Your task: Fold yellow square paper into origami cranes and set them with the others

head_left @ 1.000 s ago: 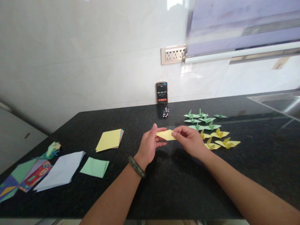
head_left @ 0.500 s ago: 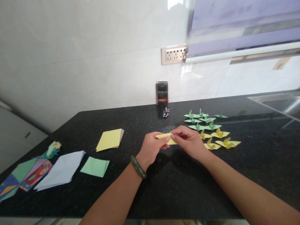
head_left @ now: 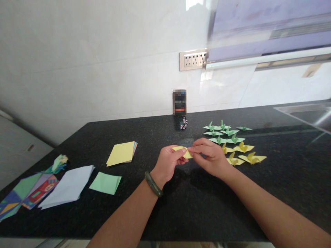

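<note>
A small folded yellow origami paper [head_left: 179, 148] is held between my two hands above the dark countertop. My left hand [head_left: 169, 161] pinches it, thumb on top and fingers underneath. From the other side, my right hand [head_left: 210, 156] grips the paper's right end with thumb and fingertips, partly hiding it. Just right of my right hand, several folded yellow paper cranes [head_left: 252, 158] sit on the counter. Behind them stand several green paper cranes [head_left: 219, 139].
Left on the dark countertop [head_left: 144, 210] lie a yellow-topped paper stack [head_left: 121, 154], green paper [head_left: 106, 183], white sheets [head_left: 68, 187] and colourful printed pieces [head_left: 38, 193]. A phone-like object [head_left: 180, 102] leans on the wall below a socket panel [head_left: 192, 60]. A metal-edged sink or hob [head_left: 297, 112] is far right.
My right fingers have shifted on the yellow paper, now gripping its right end with the fingers more extended. My left hand keeps its pinch. The view has moved very slightly.
</note>
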A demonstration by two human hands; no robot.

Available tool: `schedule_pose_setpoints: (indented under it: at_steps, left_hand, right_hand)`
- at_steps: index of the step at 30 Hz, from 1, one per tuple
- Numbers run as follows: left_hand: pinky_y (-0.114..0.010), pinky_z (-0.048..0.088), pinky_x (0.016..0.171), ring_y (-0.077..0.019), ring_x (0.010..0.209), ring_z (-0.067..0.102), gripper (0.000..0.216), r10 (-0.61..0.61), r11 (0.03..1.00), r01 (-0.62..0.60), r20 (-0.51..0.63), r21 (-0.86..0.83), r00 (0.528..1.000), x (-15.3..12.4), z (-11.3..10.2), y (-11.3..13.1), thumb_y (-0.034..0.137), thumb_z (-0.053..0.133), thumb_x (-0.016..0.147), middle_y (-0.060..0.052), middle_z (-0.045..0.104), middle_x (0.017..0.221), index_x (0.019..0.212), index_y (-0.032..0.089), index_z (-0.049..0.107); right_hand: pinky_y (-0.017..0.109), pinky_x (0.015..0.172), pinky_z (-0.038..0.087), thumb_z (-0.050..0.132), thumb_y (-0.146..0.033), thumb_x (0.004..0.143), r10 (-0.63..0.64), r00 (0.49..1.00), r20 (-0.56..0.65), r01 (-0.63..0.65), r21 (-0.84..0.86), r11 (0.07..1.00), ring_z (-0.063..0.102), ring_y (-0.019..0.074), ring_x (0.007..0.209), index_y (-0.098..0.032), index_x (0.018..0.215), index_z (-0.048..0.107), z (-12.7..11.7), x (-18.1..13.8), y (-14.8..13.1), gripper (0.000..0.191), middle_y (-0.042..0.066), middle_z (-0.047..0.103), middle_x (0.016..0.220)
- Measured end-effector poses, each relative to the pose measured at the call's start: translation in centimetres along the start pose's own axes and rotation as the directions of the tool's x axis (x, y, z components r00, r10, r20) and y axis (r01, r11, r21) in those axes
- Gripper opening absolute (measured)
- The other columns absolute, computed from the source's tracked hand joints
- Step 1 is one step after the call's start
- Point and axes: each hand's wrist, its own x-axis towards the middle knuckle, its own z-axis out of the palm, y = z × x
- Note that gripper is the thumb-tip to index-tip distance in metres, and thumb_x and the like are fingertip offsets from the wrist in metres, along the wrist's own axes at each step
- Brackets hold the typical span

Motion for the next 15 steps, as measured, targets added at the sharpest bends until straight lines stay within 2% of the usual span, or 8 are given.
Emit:
schedule_pose_setpoints:
  at_steps: [15]
  left_hand:
    - [-0.020,0.042,0.052,-0.0079,0.050,0.055,0.018,-0.033,0.999,0.034,0.043,-0.010,0.999,-0.16,0.08,0.20,0.027,0.068,0.063,-0.003,0.062,0.061,0.067,0.009,0.065]
  right_hand:
    - [0.025,0.057,0.046,0.052,-0.016,0.078,-0.009,0.999,0.043,0.008,0.022,1.000,0.058,0.0128,0.065,-0.020,0.080,0.067,-0.20,-0.11,-0.06,0.015,0.006,0.061,0.076]
